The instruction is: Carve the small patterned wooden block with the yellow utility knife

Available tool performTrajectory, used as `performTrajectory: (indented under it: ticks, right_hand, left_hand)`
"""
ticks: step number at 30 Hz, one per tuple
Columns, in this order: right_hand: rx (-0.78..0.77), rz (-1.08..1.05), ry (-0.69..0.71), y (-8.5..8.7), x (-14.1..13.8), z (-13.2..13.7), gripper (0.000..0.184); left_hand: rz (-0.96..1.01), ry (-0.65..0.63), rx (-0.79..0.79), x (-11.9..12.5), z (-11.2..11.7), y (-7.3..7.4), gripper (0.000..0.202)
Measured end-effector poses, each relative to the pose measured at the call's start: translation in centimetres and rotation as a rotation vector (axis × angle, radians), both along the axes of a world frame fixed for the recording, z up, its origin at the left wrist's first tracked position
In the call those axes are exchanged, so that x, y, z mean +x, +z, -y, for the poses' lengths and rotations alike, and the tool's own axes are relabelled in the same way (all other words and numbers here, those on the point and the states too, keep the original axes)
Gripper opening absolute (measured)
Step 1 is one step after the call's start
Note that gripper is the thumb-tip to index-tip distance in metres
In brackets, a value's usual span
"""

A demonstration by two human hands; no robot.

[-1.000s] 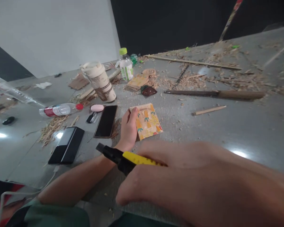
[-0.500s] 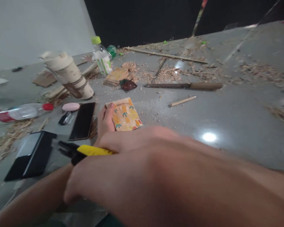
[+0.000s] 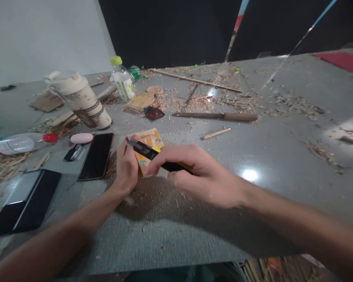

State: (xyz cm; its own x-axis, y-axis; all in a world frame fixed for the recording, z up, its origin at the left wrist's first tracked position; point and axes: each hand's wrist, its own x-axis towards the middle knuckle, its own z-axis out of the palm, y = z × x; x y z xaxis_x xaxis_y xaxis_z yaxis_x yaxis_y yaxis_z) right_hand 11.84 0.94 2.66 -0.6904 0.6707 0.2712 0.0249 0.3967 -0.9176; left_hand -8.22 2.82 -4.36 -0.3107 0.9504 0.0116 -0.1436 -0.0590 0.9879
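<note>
My right hand is closed around a black and yellow utility knife, its tip pointing left toward my left hand. My left hand stands at the left edge of a patterned paper packet, fingers bent together. A narrow dark red shape shows at its fingers; whether it is a held piece or a gap I cannot tell. The knife and right fingers cover part of the packet. Beyond it lie a dark red-brown piece, a long-bladed tool with a wooden handle and a short pointed wooden stick.
At left are a phone, a black case, a pink oval object, a red-capped bottle and a beige tumbler. A green-capped bottle stands farther back. Wood shavings litter the grey table.
My right hand has drawn back to the right, bringing the knife over the packet from its place left of it. My left hand stays by the packet. The view has shifted slightly.
</note>
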Motion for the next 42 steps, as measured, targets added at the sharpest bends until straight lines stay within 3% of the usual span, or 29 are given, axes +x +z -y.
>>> performTrajectory:
  ticks: [9,16,21,25,42]
  right_hand:
    - [0.157,0.164,-0.196,-3.3,1.6,-0.5,0.037]
    - [0.196,0.224,-0.339,-5.8,2.4,-0.5,0.027]
    - [0.086,0.306,-0.335,-6.1,2.1,0.2,0.017]
    - [0.071,0.342,-0.326,-6.1,1.7,0.8,0.036]
    - [0.019,0.337,-0.315,-6.4,0.9,1.3,0.039]
  left_hand:
    - [0.047,0.025,0.039,0.3,-0.9,-2.1,0.032]
    - [0.113,-0.011,0.004,-0.2,-1.1,-2.9,0.036]
    - [0.098,-0.018,0.022,-0.3,-1.0,-2.8,0.035]
    - [0.068,-0.03,0.045,-0.4,-0.9,-2.8,0.033]
    - [-0.064,-0.049,0.058,-0.3,-0.4,-2.4,0.035]
